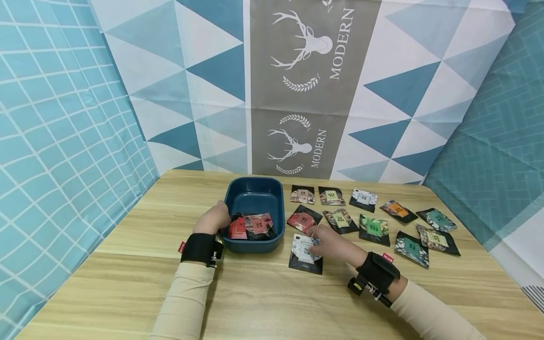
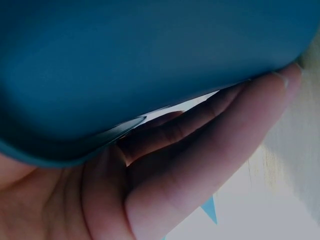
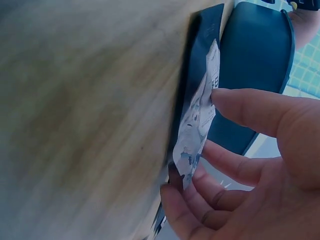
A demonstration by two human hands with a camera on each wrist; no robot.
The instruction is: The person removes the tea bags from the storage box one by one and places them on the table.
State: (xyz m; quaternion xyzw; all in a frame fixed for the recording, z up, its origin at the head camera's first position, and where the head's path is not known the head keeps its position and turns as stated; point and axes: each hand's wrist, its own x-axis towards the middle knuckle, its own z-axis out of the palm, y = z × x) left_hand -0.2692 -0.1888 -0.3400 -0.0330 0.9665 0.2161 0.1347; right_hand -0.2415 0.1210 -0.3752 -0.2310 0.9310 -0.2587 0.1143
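Patterned cloth backs the wooden table (image 1: 127, 264) in front of you. At the left, your left hand (image 1: 214, 218) lies with straight fingers against the outer left wall of the blue tray (image 1: 255, 193), which holds a few packets. Just right of the tray lies the white-labelled sachet (image 1: 305, 253), long axis running away from you. Your right hand (image 1: 331, 243) rests on its far right edge, thumb and fingers pinching it, lifting that side. Further right, rows of packets (image 1: 374, 226) crowd the table; bare wood lies nearer you.
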